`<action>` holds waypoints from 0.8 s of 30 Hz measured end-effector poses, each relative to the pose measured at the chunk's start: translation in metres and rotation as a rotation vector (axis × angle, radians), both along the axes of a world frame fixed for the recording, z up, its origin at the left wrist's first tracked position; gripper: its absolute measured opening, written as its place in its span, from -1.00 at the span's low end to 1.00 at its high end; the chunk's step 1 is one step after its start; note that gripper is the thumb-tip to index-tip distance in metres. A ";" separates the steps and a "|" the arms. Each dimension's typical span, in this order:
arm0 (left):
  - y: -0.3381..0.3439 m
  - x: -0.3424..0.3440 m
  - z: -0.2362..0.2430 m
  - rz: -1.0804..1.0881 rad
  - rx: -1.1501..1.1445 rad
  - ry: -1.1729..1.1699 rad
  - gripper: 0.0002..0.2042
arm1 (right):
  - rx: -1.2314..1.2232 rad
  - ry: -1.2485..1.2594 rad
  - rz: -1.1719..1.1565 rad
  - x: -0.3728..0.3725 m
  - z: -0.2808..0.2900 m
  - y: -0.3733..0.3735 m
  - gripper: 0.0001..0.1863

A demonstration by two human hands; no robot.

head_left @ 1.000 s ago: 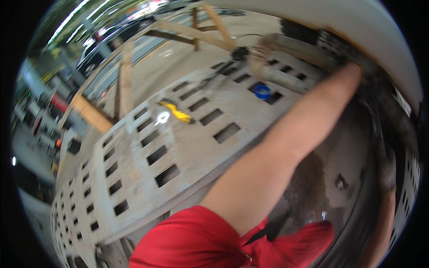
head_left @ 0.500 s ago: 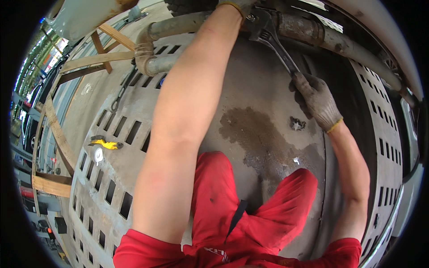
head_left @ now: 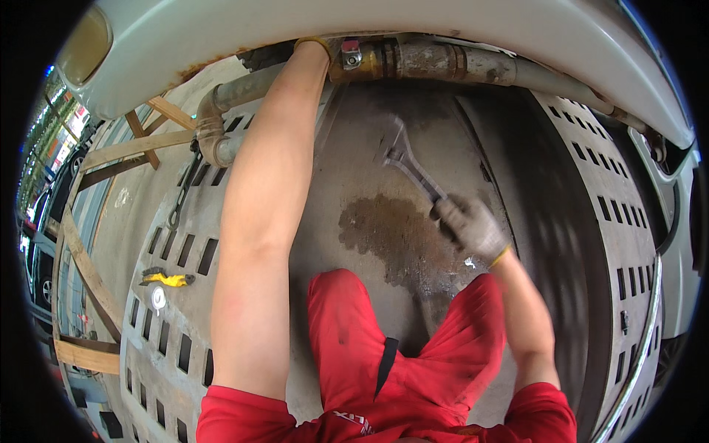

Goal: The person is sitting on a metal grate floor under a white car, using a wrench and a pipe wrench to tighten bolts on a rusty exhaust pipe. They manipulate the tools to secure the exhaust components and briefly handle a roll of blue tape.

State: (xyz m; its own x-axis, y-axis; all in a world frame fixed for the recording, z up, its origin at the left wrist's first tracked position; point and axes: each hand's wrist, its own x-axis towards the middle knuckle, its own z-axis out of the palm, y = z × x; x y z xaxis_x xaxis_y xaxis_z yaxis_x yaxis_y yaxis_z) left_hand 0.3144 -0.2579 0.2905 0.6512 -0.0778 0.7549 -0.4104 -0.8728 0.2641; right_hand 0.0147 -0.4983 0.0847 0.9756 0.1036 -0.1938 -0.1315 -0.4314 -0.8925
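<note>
My right hand (head_left: 474,230), in a grey knit glove, grips the handle of an adjustable wrench (head_left: 415,168). The wrench is held over the stained floor with its jaws pointing up and away, apart from the pipe. My left arm reaches up to a rusty metal pipe (head_left: 487,65) under the vehicle. Only the yellow cuff and a bit of glove of my left hand (head_left: 317,43) show; its fingers are hidden by the bumper and pipe. Beside that wrist, a red-topped fitting with a bolt (head_left: 351,56) sits on the pipe.
A pale bumper (head_left: 384,18) with rust spots spans the top. Slotted metal ramps (head_left: 170,325) flank me, the left one bearing a yellow-and-black glove (head_left: 167,278), a white round object (head_left: 158,298) and a long dark tool (head_left: 181,193). A wooden frame (head_left: 92,258) stands farther left.
The wrench has come off the fitting on the pipe and moved down toward me with my right hand. My left hand stays up at the pipe. The view has shifted, showing more bumper.
</note>
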 end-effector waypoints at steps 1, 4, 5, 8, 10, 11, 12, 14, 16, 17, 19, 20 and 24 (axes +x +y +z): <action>0.004 -0.001 0.007 0.007 0.005 -0.013 -0.51 | 0.027 -0.028 -0.026 -0.001 -0.023 0.008 -0.22; -0.006 -0.001 -0.005 -0.008 0.002 -0.014 -0.52 | 0.165 0.027 0.003 0.000 -0.098 0.019 -0.34; -0.004 -0.003 -0.006 -0.003 0.006 -0.016 -0.52 | 0.215 0.078 -0.009 -0.004 -0.107 0.024 -0.36; 0.000 -0.007 -0.009 0.004 0.018 -0.028 -0.52 | 0.304 0.179 -0.089 -0.009 -0.128 0.036 -0.39; -0.001 -0.008 -0.014 0.006 0.022 -0.028 -0.52 | 0.280 0.179 -0.200 -0.006 -0.142 0.039 -0.39; 0.000 -0.008 -0.013 0.008 0.026 -0.032 -0.53 | 0.381 0.278 -0.232 -0.007 -0.133 0.042 -0.42; -0.001 -0.007 -0.013 0.011 0.028 -0.033 -0.53 | 0.390 0.265 -0.276 -0.006 -0.136 0.040 -0.44; -0.005 -0.004 -0.013 0.002 0.031 -0.046 -0.53 | 0.411 0.235 -0.369 -0.003 -0.150 0.033 -0.46; -0.019 0.003 -0.015 -0.020 0.034 -0.058 -0.53 | 0.443 0.185 -0.410 -0.006 -0.158 0.015 -0.48; -0.015 0.007 -0.019 -0.017 0.051 -0.075 -0.53 | 0.454 0.204 -0.388 -0.008 -0.152 0.011 -0.48; 0.011 0.021 -0.023 0.022 0.109 -0.143 -0.54 | 0.340 0.225 -0.318 -0.009 -0.131 0.008 -0.45; 0.029 0.030 -0.023 0.048 0.160 -0.187 -0.54 | 0.224 0.113 -0.289 -0.007 -0.136 0.001 -0.44; 0.069 0.013 -0.027 0.285 0.595 -0.237 -0.55 | 0.086 0.036 -0.226 -0.018 -0.151 -0.024 -0.33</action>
